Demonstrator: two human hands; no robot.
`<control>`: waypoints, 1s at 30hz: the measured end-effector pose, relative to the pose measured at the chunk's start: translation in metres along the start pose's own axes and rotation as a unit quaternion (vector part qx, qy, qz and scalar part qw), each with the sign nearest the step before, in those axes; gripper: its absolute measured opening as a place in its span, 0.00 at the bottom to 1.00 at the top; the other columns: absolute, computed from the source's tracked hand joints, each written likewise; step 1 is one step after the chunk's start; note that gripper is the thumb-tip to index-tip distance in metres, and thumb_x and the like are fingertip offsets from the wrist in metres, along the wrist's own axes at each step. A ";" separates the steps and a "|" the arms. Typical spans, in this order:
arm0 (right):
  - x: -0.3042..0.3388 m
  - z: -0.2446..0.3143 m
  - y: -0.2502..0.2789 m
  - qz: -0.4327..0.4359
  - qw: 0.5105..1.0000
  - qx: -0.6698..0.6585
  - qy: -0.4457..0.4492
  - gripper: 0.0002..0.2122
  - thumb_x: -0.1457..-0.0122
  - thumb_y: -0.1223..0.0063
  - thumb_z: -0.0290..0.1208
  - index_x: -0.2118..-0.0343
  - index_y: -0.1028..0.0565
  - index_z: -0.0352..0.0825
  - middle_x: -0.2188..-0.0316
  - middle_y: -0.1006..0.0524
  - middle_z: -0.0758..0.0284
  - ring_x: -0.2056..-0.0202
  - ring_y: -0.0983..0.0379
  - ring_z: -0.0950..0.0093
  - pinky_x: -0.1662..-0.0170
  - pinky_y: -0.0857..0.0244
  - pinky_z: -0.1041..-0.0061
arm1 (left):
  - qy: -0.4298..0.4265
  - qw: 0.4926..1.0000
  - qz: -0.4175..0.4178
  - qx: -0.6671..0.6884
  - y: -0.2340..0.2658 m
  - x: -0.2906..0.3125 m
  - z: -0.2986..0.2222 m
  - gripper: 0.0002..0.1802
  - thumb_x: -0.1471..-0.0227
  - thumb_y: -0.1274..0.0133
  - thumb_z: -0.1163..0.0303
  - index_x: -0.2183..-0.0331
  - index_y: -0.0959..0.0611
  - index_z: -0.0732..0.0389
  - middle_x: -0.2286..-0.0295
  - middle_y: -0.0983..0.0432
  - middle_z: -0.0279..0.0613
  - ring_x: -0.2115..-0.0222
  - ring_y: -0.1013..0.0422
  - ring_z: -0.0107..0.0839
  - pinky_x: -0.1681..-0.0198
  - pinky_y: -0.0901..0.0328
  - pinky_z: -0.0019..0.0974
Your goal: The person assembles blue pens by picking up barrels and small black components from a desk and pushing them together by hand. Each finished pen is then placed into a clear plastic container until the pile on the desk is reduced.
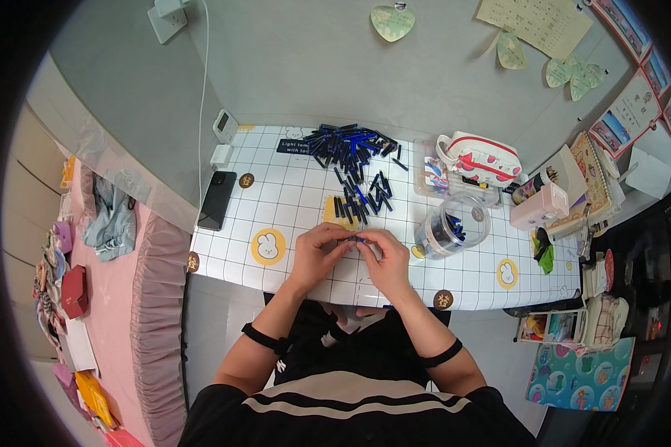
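My left hand [320, 252] and my right hand [385, 258] meet over the near part of the table, fingertips pinched together. Between them is one small dark blue tube [356, 240], which looks like a pen ink cartridge; the fingers hide most of it. Just beyond my hands lies a loose group of similar ink cartridges [364, 199]. Farther back, against the wall, they form a dense heap [350, 145]. To the right of my right hand, a clear plastic jar [434, 237] lies tilted or stands at a slant, with several cartridges inside.
The table [455, 287] has a white grid cover. A black phone [218, 200] lies at its left. At the back right a white and red pouch [482, 158] rests on a clear box [430, 190]. A pink pen holder [538, 207] stands farther right. A pink-covered bed [153, 298] is at left.
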State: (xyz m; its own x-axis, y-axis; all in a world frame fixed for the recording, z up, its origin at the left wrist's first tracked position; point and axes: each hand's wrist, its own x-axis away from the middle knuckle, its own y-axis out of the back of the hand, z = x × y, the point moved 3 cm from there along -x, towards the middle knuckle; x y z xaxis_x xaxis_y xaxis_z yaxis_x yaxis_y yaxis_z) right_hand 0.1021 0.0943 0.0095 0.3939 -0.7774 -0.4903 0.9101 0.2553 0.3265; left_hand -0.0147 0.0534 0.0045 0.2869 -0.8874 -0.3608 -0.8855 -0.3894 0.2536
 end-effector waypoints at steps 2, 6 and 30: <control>0.000 0.000 0.000 -0.002 1.000 -0.005 -0.008 0.06 0.62 0.53 0.20 0.77 0.32 0.32 0.78 0.31 0.64 0.77 0.34 0.71 0.75 0.41 0.81 | -0.007 1.000 0.002 0.010 -0.001 0.000 0.001 0.08 0.70 0.49 0.77 0.78 0.25 0.64 0.79 0.32 0.39 0.80 0.35 0.26 0.78 0.41 0.22; 0.001 -0.001 0.000 -0.015 1.000 0.001 0.001 0.06 0.62 0.53 0.20 0.77 0.31 0.32 0.79 0.31 0.64 0.77 0.34 0.71 0.75 0.41 0.81 | 0.006 1.000 0.006 0.011 -0.001 0.001 0.003 0.08 0.70 0.49 0.77 0.78 0.25 0.64 0.79 0.31 0.39 0.81 0.35 0.26 0.79 0.41 0.22; 0.003 0.002 -0.001 0.006 0.997 0.050 -0.051 0.07 0.63 0.53 0.20 0.76 0.31 0.31 0.80 0.30 0.64 0.77 0.34 0.69 0.75 0.41 0.78 | -0.005 0.999 0.013 -0.029 -0.001 0.002 -0.006 0.09 0.68 0.50 0.78 0.76 0.26 0.64 0.78 0.31 0.40 0.81 0.34 0.26 0.80 0.40 0.22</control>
State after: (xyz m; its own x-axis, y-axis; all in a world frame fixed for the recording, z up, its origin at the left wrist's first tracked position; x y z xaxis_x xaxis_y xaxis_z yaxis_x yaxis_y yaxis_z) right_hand 0.1018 0.0906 0.0089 0.3842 -0.8307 -0.4030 0.8863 0.2097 0.4128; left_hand -0.0110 0.0511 0.0086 0.2595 -0.8951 -0.3626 -0.8700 -0.3797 0.3146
